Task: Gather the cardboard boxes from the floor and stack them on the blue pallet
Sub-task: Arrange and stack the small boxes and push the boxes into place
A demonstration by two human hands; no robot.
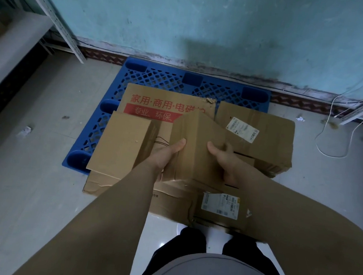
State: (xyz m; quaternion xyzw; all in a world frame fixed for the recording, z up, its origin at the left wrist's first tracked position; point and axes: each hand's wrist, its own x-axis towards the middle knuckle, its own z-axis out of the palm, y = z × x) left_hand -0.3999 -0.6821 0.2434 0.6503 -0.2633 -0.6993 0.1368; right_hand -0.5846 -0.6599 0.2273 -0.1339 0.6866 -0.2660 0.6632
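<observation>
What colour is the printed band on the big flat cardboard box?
The printed band on the big flat brown cardboard box is red; head view.

scuffed teal wall (207, 20), grey tiled floor (45, 148), metal shelving (55, 19)

Storeroom: slotted metal shelving (61, 22), blue pallet (159, 79), tiled floor (45, 148).

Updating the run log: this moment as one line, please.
stage: stacking | left hand: grips box | right hand: grips box | blue pallet: holds other boxes
</observation>
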